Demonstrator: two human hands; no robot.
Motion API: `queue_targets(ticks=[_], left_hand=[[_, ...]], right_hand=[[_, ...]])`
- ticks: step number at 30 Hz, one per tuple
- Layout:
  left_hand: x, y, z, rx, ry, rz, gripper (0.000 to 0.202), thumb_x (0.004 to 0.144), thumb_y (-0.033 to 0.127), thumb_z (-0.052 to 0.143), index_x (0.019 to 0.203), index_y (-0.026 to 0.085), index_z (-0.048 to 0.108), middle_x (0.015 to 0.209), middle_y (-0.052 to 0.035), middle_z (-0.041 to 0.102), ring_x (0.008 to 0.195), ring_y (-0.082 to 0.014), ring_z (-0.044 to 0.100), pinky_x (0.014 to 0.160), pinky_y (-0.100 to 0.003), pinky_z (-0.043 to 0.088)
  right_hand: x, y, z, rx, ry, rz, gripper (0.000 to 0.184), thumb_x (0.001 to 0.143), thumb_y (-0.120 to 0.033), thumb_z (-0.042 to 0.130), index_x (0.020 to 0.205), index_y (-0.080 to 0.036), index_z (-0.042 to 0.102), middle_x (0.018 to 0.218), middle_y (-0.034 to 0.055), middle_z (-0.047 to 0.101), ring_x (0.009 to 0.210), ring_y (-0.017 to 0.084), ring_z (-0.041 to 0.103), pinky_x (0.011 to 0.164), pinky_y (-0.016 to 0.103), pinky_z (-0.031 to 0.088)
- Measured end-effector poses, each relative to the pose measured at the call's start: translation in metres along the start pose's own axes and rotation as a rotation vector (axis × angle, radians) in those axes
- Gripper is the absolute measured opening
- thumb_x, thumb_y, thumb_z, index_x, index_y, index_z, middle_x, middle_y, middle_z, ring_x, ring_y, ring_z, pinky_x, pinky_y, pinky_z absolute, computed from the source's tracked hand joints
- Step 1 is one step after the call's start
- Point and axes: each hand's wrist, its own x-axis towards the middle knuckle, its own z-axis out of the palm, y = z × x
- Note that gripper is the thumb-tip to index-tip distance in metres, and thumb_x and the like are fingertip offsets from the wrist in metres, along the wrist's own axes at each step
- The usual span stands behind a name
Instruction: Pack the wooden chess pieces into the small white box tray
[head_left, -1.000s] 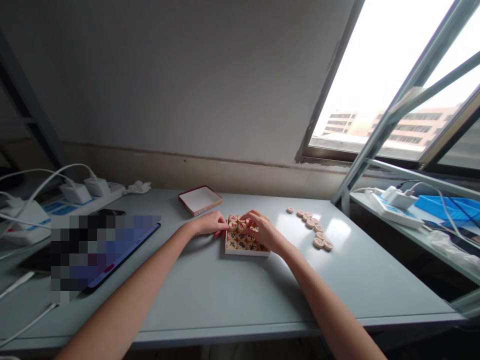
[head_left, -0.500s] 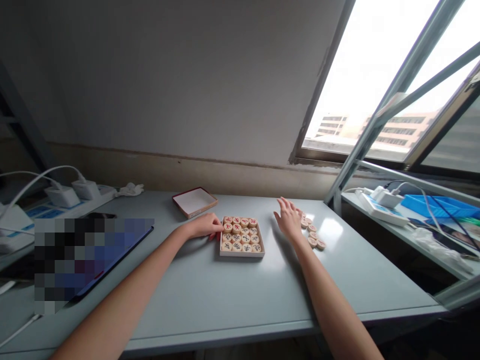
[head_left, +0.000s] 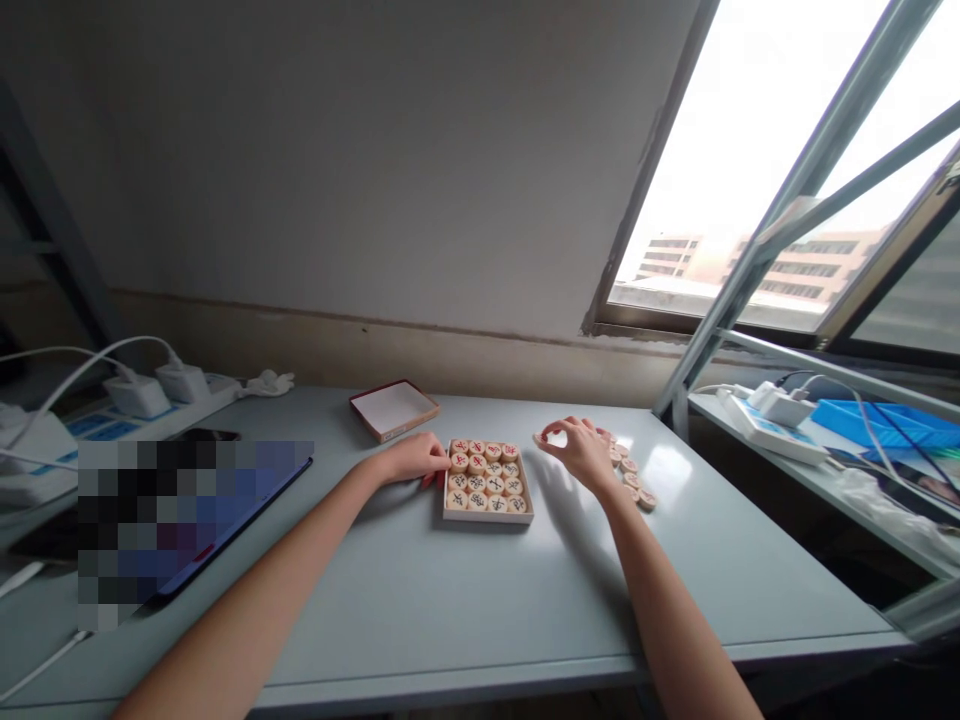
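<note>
A shallow open box point(head_left: 487, 517) on the desk holds rows of round wooden Chinese chess pieces point(head_left: 495, 484) with red and black characters. At the box's left wall is my left hand point(head_left: 410, 460), its fingers bent and closed on the edge; the fingertips are partly hidden. My right hand point(head_left: 583, 452) is above the desk to the right of the box, pinching one Chinese chess piece point(head_left: 539, 440) between thumb and finger. Several loose pieces point(head_left: 639, 490) lie beyond and beside that hand, partly covered by it.
Behind the box lies its lid point(head_left: 395, 408), inside facing up. A tablet point(head_left: 225, 530) and a power strip point(head_left: 202, 390) with chargers and cables occupy the left. Metal bars point(head_left: 705, 350) rise at the right, beside a shelf with a blue tray point(head_left: 885, 422).
My right hand has closed from spread fingers into a pinch and now holds a Chinese chess piece. My left hand stays at the box's edge. The view has shifted slightly.
</note>
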Motion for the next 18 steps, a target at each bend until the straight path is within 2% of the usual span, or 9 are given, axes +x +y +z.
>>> queue_targets(ticks=[3,6,11,15,18], left_hand=[[0.000,-0.002,0.000,-0.008,-0.008,0.000,0.031,0.068,0.030,0.046,0.041,0.015,0.048,0.038,0.0017,0.044,0.040,-0.0079,0.033,0.043,-0.024,0.021],[0.001,-0.003,0.000,0.000,-0.014,0.006,0.032,0.068,0.032,0.046,0.041,0.015,0.048,0.039,0.0015,0.045,0.040,-0.0081,0.034,0.044,-0.024,0.022],[0.002,-0.003,0.000,0.036,0.003,0.007,0.036,0.069,0.036,0.046,0.038,0.016,0.044,0.036,0.0026,0.040,0.039,-0.0080,0.032,0.044,-0.024,0.021],[0.003,-0.004,0.000,0.043,-0.001,0.008,0.038,0.069,0.040,0.047,0.040,0.015,0.046,0.037,0.0031,0.039,0.039,-0.0080,0.031,0.044,-0.025,0.020],[0.004,-0.007,0.000,0.046,0.000,0.006,0.039,0.069,0.042,0.047,0.041,0.015,0.047,0.037,0.0028,0.040,0.039,-0.0080,0.031,0.044,-0.025,0.020]], right_hand=[[-0.004,-0.011,-0.006,0.194,-0.079,-0.204,0.027,0.075,-0.048,0.053,0.083,-0.024,0.062,0.090,0.0038,0.059,0.087,0.021,0.050,0.077,0.036,0.032],[-0.007,-0.025,-0.005,0.214,-0.141,-0.347,0.022,0.073,-0.045,0.059,0.081,-0.025,0.062,0.084,0.0026,0.059,0.082,0.019,0.051,0.076,0.034,0.031],[-0.010,-0.041,0.001,0.115,-0.117,-0.385,0.019,0.069,-0.034,0.066,0.083,-0.023,0.060,0.084,0.0028,0.060,0.083,0.019,0.050,0.075,0.032,0.029],[-0.010,-0.042,0.000,0.126,-0.120,-0.373,0.024,0.069,-0.033,0.067,0.090,-0.024,0.059,0.084,0.0009,0.061,0.083,0.019,0.050,0.073,0.031,0.028],[-0.010,-0.040,-0.001,0.123,-0.143,-0.372,0.022,0.068,-0.032,0.068,0.087,-0.024,0.060,0.084,0.0001,0.062,0.080,0.018,0.050,0.071,0.030,0.027]])
